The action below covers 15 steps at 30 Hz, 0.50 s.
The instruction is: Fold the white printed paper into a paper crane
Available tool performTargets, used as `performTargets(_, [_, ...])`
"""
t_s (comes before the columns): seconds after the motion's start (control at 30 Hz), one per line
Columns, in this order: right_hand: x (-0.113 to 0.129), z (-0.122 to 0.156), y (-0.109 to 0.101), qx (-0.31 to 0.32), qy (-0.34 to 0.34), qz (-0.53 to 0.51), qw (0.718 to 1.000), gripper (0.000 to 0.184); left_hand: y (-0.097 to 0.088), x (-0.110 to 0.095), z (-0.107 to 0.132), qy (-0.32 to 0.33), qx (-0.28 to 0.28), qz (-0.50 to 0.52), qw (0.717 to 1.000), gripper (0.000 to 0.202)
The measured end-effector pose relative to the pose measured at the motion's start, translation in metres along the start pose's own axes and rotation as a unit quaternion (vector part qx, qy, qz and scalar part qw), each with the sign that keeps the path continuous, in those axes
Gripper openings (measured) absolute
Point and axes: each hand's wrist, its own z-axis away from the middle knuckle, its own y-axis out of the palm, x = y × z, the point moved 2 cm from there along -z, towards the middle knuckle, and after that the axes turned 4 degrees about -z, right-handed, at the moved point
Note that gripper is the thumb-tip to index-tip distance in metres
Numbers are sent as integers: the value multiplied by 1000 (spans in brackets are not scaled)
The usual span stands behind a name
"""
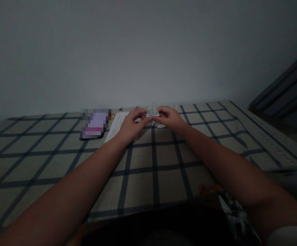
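Between both hands, raised a little over the checked tablecloth, is a small folded piece of white paper (152, 111) with printed lines and a pointed top. My left hand (132, 123) pinches its left side, thumb and fingertips closed on the edge. On the other side my right hand (171, 119) grips it the same way, and the two thumbs nearly meet at its lower edge. Behind my left hand lies a flat printed sheet (115, 127), partly covered by that hand. A whitish scrap (161, 125) shows below my right hand; its kind is unclear.
A phone (96, 123) with a lit, blurred screen lies left of the printed sheet. The checked tablecloth (153, 184) runs back to a pale wall (148, 51). Dark grey folded fabric (287, 82) hangs at the right. Something shiny (237, 213) is near my right forearm.
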Motion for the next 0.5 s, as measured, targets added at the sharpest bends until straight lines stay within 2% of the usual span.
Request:
performTargets(0.1, [-2,0,1,5,2,8,1000,30,-2,1,0,21,-21,-41,999,25])
performTargets(0.33, [5,2,-2,-21,-48,55,997,23,-2,6,-1,16,-37,1,999,23])
performTargets(0.5, [6,4,-3,-31,-58,73,995,22,-3,6,-2,19,-44,7,999,19])
